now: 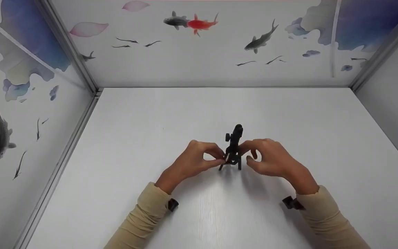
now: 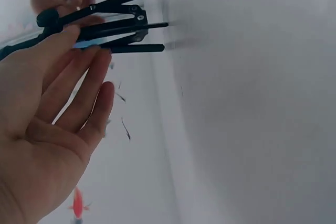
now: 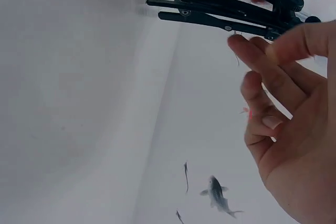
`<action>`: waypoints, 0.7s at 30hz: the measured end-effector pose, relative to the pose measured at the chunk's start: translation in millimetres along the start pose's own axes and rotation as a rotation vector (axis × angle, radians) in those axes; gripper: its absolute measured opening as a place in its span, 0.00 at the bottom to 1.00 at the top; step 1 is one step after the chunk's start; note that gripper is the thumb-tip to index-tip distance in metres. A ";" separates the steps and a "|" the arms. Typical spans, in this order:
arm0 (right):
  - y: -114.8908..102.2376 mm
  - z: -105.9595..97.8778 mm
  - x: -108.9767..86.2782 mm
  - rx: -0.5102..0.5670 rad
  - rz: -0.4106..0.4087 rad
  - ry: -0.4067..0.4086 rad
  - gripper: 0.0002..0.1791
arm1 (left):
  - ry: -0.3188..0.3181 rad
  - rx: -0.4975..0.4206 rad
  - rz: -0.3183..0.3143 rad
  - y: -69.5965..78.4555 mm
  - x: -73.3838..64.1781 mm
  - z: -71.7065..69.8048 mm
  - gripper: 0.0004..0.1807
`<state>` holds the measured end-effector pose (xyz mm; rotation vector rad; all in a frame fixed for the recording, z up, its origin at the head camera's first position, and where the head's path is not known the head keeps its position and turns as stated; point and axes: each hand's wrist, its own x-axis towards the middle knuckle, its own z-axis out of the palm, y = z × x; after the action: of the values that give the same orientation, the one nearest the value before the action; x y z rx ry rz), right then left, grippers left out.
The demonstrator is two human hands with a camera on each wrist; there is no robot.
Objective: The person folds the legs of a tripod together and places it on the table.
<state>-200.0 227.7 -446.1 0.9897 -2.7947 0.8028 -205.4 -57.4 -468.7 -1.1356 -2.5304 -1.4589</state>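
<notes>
Left thumb [image 2: 52, 51] and fingertips of the left hand [image 1: 189, 160] pinch the tripod [image 1: 234, 141] at its left side; narrow grip. The right hand [image 1: 275, 159] holds nothing that I can see: its fingers [image 3: 249, 53] are loosely bent at the tripod's right side, thumb a little apart from them in the head view. From my remote feed I cannot tell if they touch it or sit just beside.

Tripod location: between both hands, over the white table [image 1: 150, 121]. Left is nearer, being in contact. Long axis near upright, top leaning slightly right in the head view. Legs [image 2: 128, 51] run down past the fingertips, so I judge the reach to them is downward. Knob [image 1: 227, 137] on the left, above the grip.

Outward: tan sleeves [image 1: 143, 214], then fish-printed walls [image 1: 212, 65].
</notes>
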 end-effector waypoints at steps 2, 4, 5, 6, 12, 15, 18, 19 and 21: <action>0.2 4.8 0.4 -0.014 0.030 -0.093 0.20 | -0.059 -0.006 -0.014 -3.7 -1.1 0.0 0.07; 0.7 10.8 1.7 -0.019 0.028 -0.141 0.15 | -0.087 0.001 -0.011 -6.0 -1.4 0.8 0.08; 0.9 13.6 2.3 -0.016 0.025 -0.148 0.14 | -0.090 0.007 -0.006 -6.4 -1.2 1.2 0.08; 1.3 16.2 2.8 -0.010 0.021 -0.146 0.13 | -0.088 0.012 0.000 -6.6 -1.0 1.5 0.08; -0.2 22.4 3.4 -0.001 0.004 -0.115 0.08 | -0.070 0.026 0.008 -6.5 0.6 5.2 0.07; -1.6 23.7 3.3 -0.004 -0.001 -0.109 0.06 | -0.063 0.043 0.020 -6.2 1.6 7.3 0.08; -3.3 25.7 3.3 -0.004 -0.005 -0.100 0.05 | -0.049 0.074 0.033 -5.3 2.2 9.2 0.08; -3.9 26.3 3.3 -0.004 -0.005 -0.099 0.05 | -0.044 0.082 0.038 -5.0 2.2 9.8 0.07; -4.6 27.3 3.9 -0.003 -0.010 -0.099 0.04 | -0.036 0.095 0.041 -4.6 2.2 10.9 0.07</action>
<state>-197.4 208.8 -466.6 1.0705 -2.8701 0.7694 -206.1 -49.3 -477.5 -1.2021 -2.5529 -1.3061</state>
